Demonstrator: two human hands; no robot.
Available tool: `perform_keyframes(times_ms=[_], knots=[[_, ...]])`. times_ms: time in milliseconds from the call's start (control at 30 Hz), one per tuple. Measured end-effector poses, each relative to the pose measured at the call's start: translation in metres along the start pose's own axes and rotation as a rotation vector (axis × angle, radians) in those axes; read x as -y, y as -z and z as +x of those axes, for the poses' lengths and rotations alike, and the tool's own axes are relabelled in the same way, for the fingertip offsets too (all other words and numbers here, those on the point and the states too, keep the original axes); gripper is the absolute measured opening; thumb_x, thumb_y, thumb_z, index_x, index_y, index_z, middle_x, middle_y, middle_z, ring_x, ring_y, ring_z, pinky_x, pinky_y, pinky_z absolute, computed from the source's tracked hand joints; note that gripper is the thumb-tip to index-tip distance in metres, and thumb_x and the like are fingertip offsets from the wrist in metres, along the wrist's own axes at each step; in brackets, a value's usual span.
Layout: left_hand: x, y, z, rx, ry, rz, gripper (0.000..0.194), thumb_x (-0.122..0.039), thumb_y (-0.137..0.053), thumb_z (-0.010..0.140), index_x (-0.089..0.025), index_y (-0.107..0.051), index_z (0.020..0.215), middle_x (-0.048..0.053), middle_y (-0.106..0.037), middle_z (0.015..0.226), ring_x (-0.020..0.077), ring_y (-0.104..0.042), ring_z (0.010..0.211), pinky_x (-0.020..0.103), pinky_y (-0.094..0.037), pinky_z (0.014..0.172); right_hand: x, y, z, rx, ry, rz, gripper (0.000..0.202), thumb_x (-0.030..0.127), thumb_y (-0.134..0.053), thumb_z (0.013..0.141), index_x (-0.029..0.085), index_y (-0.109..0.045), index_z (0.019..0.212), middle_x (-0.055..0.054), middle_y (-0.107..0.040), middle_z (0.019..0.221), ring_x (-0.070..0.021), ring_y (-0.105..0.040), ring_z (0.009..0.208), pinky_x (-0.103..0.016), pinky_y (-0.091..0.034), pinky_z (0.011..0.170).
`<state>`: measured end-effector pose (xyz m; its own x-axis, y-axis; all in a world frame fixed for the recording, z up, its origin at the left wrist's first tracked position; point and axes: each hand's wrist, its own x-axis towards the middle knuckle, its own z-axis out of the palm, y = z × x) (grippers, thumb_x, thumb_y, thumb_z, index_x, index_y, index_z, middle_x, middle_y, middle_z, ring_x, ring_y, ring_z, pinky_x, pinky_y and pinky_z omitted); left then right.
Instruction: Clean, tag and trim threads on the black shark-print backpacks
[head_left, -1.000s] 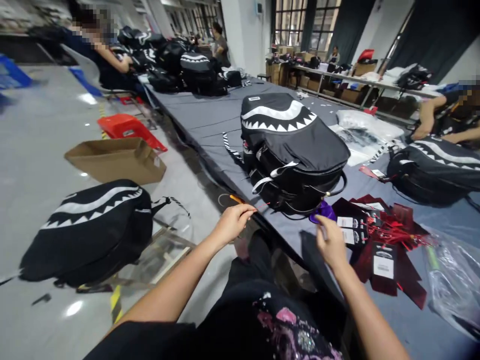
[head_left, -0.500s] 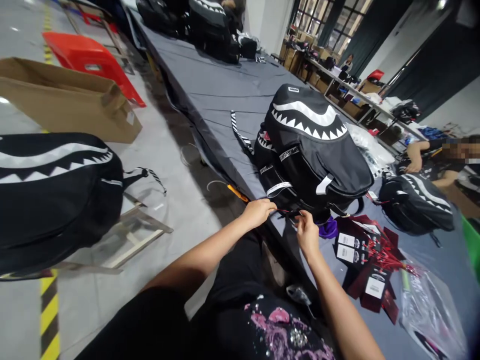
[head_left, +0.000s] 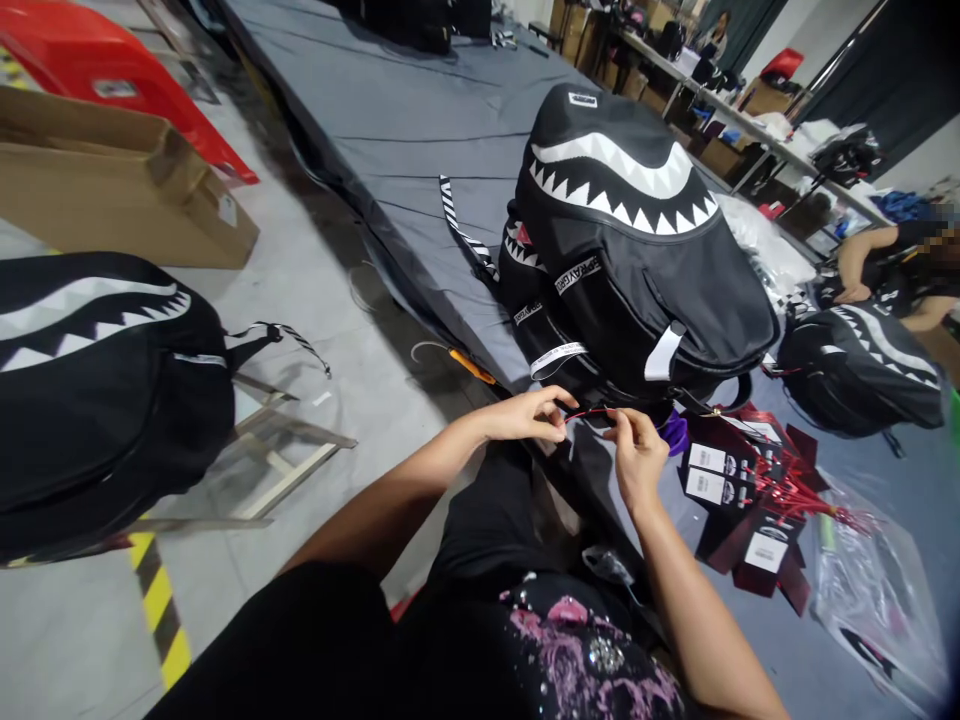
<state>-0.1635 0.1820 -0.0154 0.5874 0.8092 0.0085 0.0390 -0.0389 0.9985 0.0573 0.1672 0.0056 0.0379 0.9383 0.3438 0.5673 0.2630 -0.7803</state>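
A thin red string (head_left: 589,412) runs between my hands at the table's near edge. My left hand (head_left: 534,412) is closed in a pinch at the string's left end. At its right end, my right hand (head_left: 639,450) pinches the string between thumb and fingers. Just beyond my hands stands a black backpack (head_left: 637,270) with a white shark-tooth mouth. A white-lettered strap loop (head_left: 559,358) on its side lies close to my left hand. To the right of my right hand are dark red hang tags (head_left: 761,550) with red strings and white labels.
An orange cutter (head_left: 471,366) lies on the table edge. Clear plastic bags (head_left: 877,590) lie right of the tags. Another person's arm (head_left: 862,262) reaches beside a second backpack (head_left: 862,370). At left, a third backpack (head_left: 112,400) rests on a wooden stool, near a cardboard box (head_left: 120,180).
The view has tilted down and shifted slightly. My hands have come a little apart from the bag's base, the left hand's fingers have lifted, and the red string shows more clearly between them.
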Motion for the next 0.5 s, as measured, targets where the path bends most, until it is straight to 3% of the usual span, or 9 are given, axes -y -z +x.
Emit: perform_keyframes(times_ms=[67, 167, 233, 367, 433, 500], knots=[[0.005, -0.003, -0.010, -0.085, -0.064, -0.129, 0.053, -0.023, -0.074, 0.071, -0.018, -0.052, 0.119, 0.005, -0.066, 0.101, 0.0163, -0.064, 0.093, 0.026, -0.050, 0.079, 0.006, -0.005, -0.001, -0.001, -0.051, 0.136, 0.026, 0.039, -0.053, 0.091, 0.018, -0.066, 0.097, -0.007, -0.073, 0.096, -0.0149, -0.067, 0.062, -0.027, -0.051, 0.058], [0.013, -0.018, -0.014, -0.451, -0.084, -0.066, 0.025, -0.020, -0.069, 0.075, -0.017, -0.061, 0.098, 0.003, -0.066, 0.094, 0.0148, -0.063, 0.088, 0.026, -0.049, 0.078, 0.013, -0.012, 0.000, 0.061, -0.093, 0.311, 0.022, 0.037, -0.054, 0.091, 0.019, -0.064, 0.096, -0.008, -0.072, 0.102, -0.0151, -0.068, 0.067, -0.027, -0.051, 0.058], [0.016, -0.028, -0.012, -0.630, -0.086, 0.014, 0.012, -0.022, -0.064, 0.081, -0.017, -0.064, 0.092, 0.002, -0.066, 0.085, 0.0134, -0.062, 0.078, 0.025, -0.049, 0.071, 0.015, -0.014, 0.002, 0.126, -0.100, 0.353, 0.020, 0.037, -0.055, 0.090, 0.019, -0.062, 0.091, -0.006, -0.073, 0.095, -0.0151, -0.068, 0.067, -0.027, -0.051, 0.057], [0.013, -0.040, -0.007, -0.744, -0.246, 0.383, 0.017, -0.025, -0.055, 0.090, -0.020, -0.071, 0.088, 0.005, -0.070, 0.094, 0.0163, -0.063, 0.088, 0.030, -0.050, 0.080, 0.016, -0.011, 0.011, 0.328, 0.013, 0.215, 0.022, 0.037, -0.053, 0.091, 0.019, -0.066, 0.090, -0.003, -0.070, 0.078, -0.0139, -0.064, 0.060, -0.028, -0.049, 0.057], [0.009, -0.042, -0.007, -0.768, -0.290, 0.627, 0.020, -0.027, -0.054, 0.092, -0.023, -0.072, 0.086, 0.006, -0.070, 0.104, 0.0198, -0.061, 0.099, 0.036, -0.047, 0.090, 0.015, -0.007, 0.014, 0.429, 0.063, 0.173, 0.024, 0.037, -0.052, 0.091, 0.019, -0.068, 0.093, -0.004, -0.068, 0.080, -0.0140, -0.063, 0.064, -0.028, -0.049, 0.059], [0.005, -0.045, -0.007, -0.761, -0.300, 0.758, 0.020, -0.029, -0.054, 0.092, -0.024, -0.073, 0.087, 0.006, -0.070, 0.107, 0.0219, -0.059, 0.103, 0.040, -0.045, 0.092, 0.014, -0.004, 0.016, 0.504, 0.022, 0.206, 0.026, 0.038, -0.053, 0.091, 0.020, -0.069, 0.096, -0.004, -0.067, 0.082, -0.0144, -0.063, 0.068, -0.027, -0.048, 0.057]])
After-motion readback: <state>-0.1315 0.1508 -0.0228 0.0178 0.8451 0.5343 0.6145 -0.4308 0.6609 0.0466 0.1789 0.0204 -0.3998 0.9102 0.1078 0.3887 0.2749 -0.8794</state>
